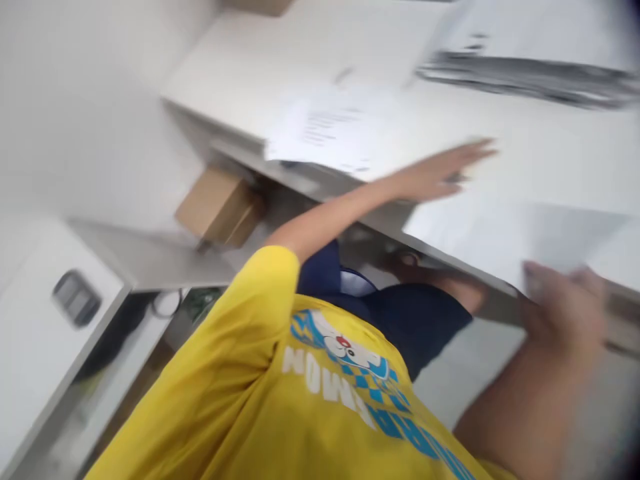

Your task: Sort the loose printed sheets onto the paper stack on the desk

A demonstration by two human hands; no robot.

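The picture is smeared by motion. My left hand lies flat on the white table, fingers stretched out, touching the top edge of a large white sheet. My right hand is at the table's near edge with its fingers curled over the sheet's lower corner, gripping it. Below the table I see my own yellow printed shirt and dark shorts.
A printed sheet lies on the table left of my left hand. A thick pile of papers sits at the far right. A cardboard box stands on the floor under the table. A white cabinet with a grey part is at the left.
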